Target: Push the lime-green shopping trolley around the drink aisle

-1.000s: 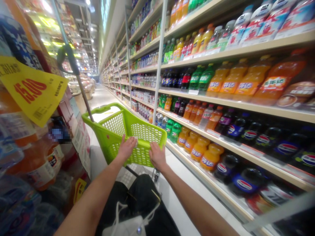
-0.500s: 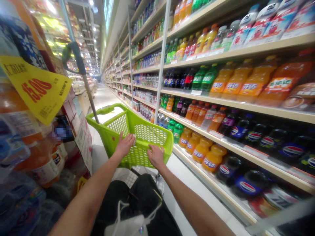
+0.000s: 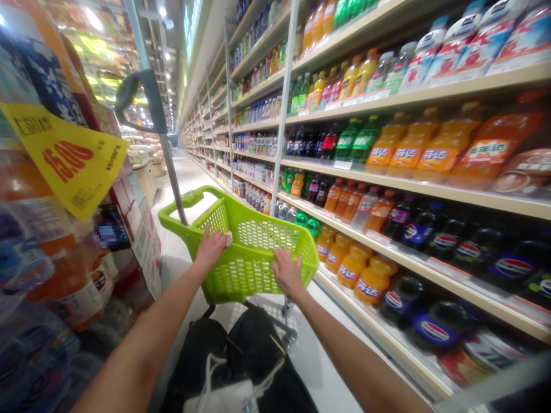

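In the head view a lime-green shopping basket [image 3: 241,275] with perforated walls stands in front of my knees, on a wheeled base. My left hand [image 3: 212,248] is closed at the near rim, with a small crumpled white wipe [image 3: 228,240] under its fingertips. Farther right, my right hand [image 3: 287,272] curls its fingers over the same rim, near the basket's corner. From the basket's left end rises a long metal pole with a grey loop handle [image 3: 160,102]. Inside the visible part of the basket I see no goods.
Tall shelves of drinks rise along the right, with orange soda bottles [image 3: 370,279] and dark cola bottles [image 3: 434,328] low down. At left, stacked bottles carry a yellow price sign [image 3: 69,160]. A tiled aisle [image 3: 189,163] runs ahead. A white device [image 3: 221,397] with a cord lies by my lap.
The basket has shifted a little to the right and turned slightly, its pole and handle moving right too. My right hand moved right with it; my left hand slid slightly left along the rim.
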A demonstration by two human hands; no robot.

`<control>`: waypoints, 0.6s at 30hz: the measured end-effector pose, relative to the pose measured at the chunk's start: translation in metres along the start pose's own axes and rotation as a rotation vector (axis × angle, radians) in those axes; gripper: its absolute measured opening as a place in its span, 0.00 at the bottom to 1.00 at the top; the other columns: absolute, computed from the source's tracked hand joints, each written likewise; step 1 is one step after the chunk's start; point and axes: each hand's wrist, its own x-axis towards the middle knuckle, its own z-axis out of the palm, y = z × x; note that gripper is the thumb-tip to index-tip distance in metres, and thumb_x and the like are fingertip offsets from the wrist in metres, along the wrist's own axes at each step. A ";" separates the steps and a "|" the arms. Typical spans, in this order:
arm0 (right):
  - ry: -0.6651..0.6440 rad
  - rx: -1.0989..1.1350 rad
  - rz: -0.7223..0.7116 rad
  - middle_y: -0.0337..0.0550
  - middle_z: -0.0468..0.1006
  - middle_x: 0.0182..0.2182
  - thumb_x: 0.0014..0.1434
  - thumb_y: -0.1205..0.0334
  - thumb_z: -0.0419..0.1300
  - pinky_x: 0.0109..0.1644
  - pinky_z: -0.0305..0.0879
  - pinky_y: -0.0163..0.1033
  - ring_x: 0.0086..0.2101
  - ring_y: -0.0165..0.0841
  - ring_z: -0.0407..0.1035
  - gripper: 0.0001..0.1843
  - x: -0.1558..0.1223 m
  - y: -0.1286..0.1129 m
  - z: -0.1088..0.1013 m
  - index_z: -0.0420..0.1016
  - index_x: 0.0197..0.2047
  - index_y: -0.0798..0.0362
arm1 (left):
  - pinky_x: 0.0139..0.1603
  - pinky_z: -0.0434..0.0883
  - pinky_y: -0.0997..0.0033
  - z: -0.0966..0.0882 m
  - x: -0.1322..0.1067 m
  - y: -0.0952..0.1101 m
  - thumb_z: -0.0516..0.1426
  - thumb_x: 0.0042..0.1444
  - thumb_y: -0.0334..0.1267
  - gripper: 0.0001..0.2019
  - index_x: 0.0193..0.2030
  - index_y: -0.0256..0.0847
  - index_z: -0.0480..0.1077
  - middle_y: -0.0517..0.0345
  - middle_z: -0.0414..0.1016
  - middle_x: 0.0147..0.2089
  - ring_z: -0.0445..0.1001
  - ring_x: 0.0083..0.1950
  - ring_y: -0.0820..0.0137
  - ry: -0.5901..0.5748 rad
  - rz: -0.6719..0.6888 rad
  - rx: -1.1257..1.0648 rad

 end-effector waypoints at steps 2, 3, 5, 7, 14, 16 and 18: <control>-0.025 -0.001 -0.025 0.50 0.68 0.53 0.59 0.63 0.48 0.59 0.35 0.59 0.55 0.42 0.57 0.20 0.002 -0.012 0.006 0.64 0.54 0.54 | 0.65 0.45 0.49 -0.003 0.002 0.003 0.47 0.56 0.31 0.11 0.43 0.39 0.67 0.52 0.73 0.42 0.69 0.49 0.65 -0.006 0.052 0.031; -0.027 0.001 -0.018 0.50 0.68 0.53 0.59 0.63 0.48 0.60 0.35 0.59 0.55 0.42 0.57 0.20 0.003 -0.017 0.009 0.64 0.54 0.54 | 0.65 0.46 0.49 -0.007 0.003 0.001 0.47 0.56 0.30 0.12 0.43 0.39 0.67 0.51 0.73 0.42 0.69 0.49 0.65 -0.014 0.077 0.056; -0.017 0.004 0.008 0.50 0.69 0.53 0.58 0.63 0.48 0.60 0.36 0.59 0.55 0.42 0.57 0.20 0.003 -0.022 0.013 0.65 0.53 0.54 | 0.65 0.46 0.51 -0.017 0.004 -0.011 0.46 0.55 0.28 0.13 0.41 0.37 0.68 0.49 0.73 0.41 0.69 0.50 0.63 -0.020 0.082 0.111; -0.010 0.011 0.007 0.50 0.69 0.53 0.58 0.64 0.48 0.60 0.36 0.58 0.56 0.42 0.56 0.20 0.003 -0.021 0.015 0.65 0.53 0.54 | 0.65 0.45 0.51 -0.030 0.004 -0.027 0.45 0.55 0.28 0.13 0.41 0.36 0.68 0.48 0.73 0.40 0.69 0.49 0.62 -0.007 0.022 0.161; -0.032 0.083 0.037 0.50 0.70 0.52 0.57 0.64 0.48 0.60 0.35 0.61 0.56 0.43 0.57 0.19 0.007 -0.024 0.012 0.66 0.52 0.54 | 0.64 0.42 0.50 -0.050 0.005 -0.048 0.44 0.56 0.33 0.13 0.38 0.35 0.69 0.50 0.74 0.37 0.73 0.41 0.64 -0.119 -0.146 0.131; -0.045 0.106 0.057 0.50 0.70 0.51 0.57 0.64 0.48 0.60 0.35 0.62 0.56 0.42 0.57 0.19 0.010 -0.027 0.011 0.66 0.51 0.53 | 0.64 0.41 0.50 -0.049 0.006 -0.045 0.44 0.56 0.33 0.14 0.37 0.36 0.69 0.52 0.75 0.36 0.73 0.38 0.66 -0.157 -0.149 0.105; -0.053 0.116 0.066 0.50 0.70 0.51 0.56 0.64 0.49 0.60 0.34 0.63 0.56 0.42 0.57 0.19 0.012 -0.029 0.011 0.67 0.50 0.53 | 0.64 0.39 0.51 -0.048 0.008 -0.044 0.44 0.56 0.33 0.14 0.38 0.36 0.69 0.52 0.75 0.36 0.73 0.38 0.66 -0.158 -0.149 0.077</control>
